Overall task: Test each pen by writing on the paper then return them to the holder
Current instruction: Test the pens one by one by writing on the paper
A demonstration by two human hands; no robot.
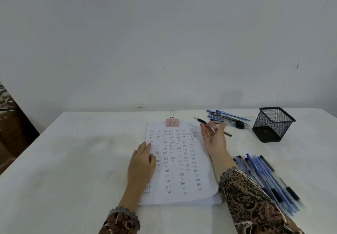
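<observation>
A stack of white paper [206,175] covered in rows of the handwritten word "Test" lies in the middle of the table, held by a pink binder clip [172,122] at its top edge. My left hand [143,162] rests flat on the paper's left side. My right hand [214,138] hovers palm up over the paper's top right corner and holds a black pen [201,121] across its fingers. The black mesh pen holder [273,124] stands at the far right with no pens showing in it.
A small group of blue and black pens [228,118] lies between the clip and the holder. A larger pile of blue and black pens [266,177] lies at the right, beside my right forearm. A wall runs behind the table; a dark object stands off its left edge.
</observation>
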